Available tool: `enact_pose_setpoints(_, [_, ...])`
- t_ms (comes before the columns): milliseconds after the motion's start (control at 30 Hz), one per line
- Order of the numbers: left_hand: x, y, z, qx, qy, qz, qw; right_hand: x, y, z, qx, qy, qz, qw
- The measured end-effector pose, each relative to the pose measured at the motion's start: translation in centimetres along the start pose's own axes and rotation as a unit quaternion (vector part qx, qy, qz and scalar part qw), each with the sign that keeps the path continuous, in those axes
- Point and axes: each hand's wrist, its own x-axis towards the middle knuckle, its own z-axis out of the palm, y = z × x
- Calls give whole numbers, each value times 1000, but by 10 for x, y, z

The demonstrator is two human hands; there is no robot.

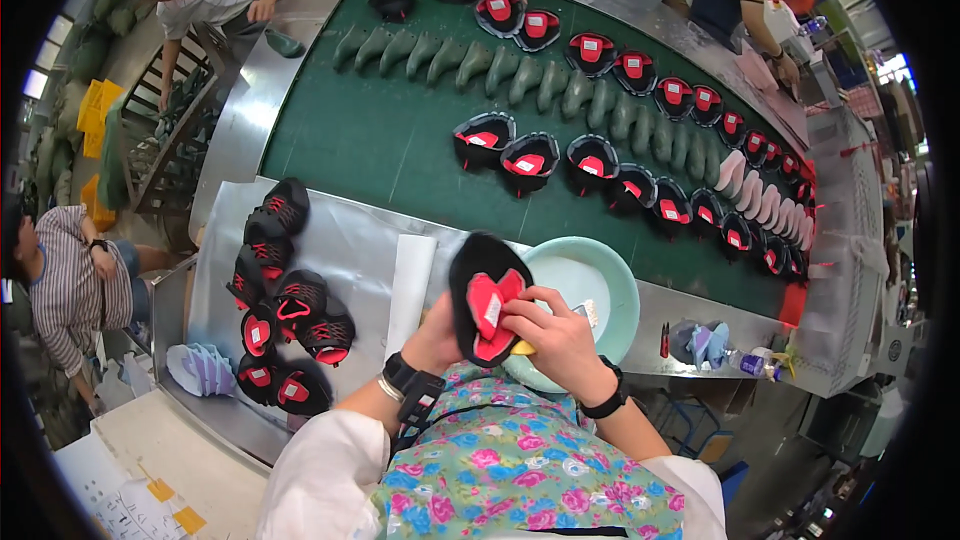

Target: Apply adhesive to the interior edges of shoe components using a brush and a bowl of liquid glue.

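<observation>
A black shoe upper with a red lining and a white label (462, 285) is held up over the near edge of the bench. My left hand (436, 336) grips it from the left side, its fingers mostly hidden behind the black fabric. Fingers of my right hand (562, 338) are bent in at the red opening from the right. A small yellow thing (523, 348) pokes out beneath those fingers; its kind is hidden. Just behind my right hand stands a pale green basin (622, 290) with white liquid and a light bristly object in it.
Several black-and-red shoe uppers (300, 300) lie on the metal bench at left, beside a white roll (410, 280). Beyond, a green conveyor belt (380, 155) carries rows of uppers, dark green shoe lasts (470, 65) and pink ones (745, 190). Other people work around it.
</observation>
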Motion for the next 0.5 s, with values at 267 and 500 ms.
enact_pose_setpoints(267, [-36, -3, 42, 505, -38, 148, 849, -19, -11, -40, 200, -18, 25, 979])
enact_pose_setpoints(500, [-42, -12, 58, 516, -54, 100, 849, -37, -15, -60, 211, -112, 78, 968])
